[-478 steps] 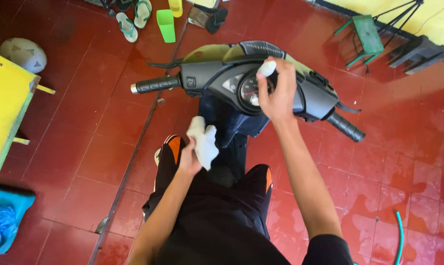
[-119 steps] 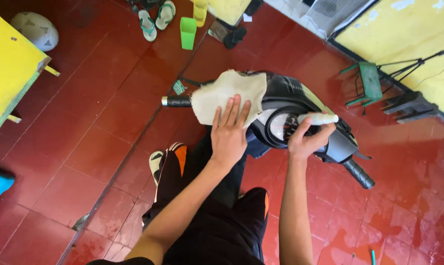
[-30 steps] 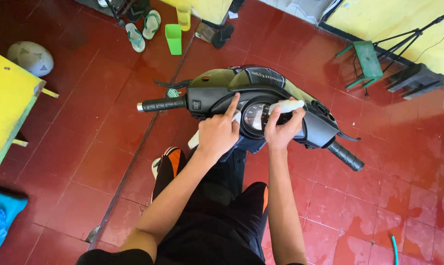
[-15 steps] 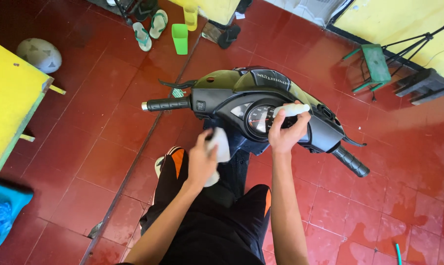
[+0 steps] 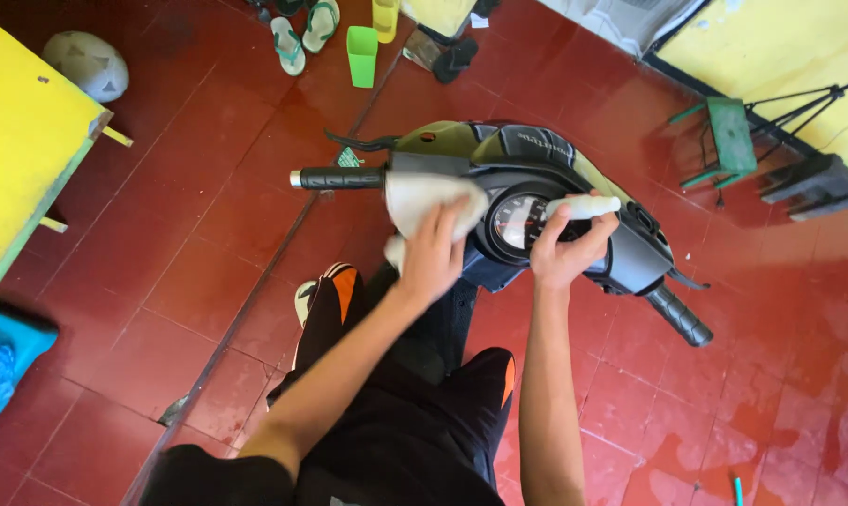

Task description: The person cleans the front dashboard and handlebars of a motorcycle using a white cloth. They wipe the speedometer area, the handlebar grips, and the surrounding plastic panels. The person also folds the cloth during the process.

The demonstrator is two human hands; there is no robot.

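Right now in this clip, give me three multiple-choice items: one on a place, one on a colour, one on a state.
1. Where does the white cloth lie?
A. on the handlebar cover beside the left grip
B. on the floor
C. on the yellow table

2. What colour is the cup on the floor?
A. blue
B. green
C. white

3. What is the right hand doing?
A. hanging free
B. gripping a small white bottle
C. pressing the cloth

A: the left hand presses it there.
B: it is bright green.
B: fingers wrap the bottle over the gauge.
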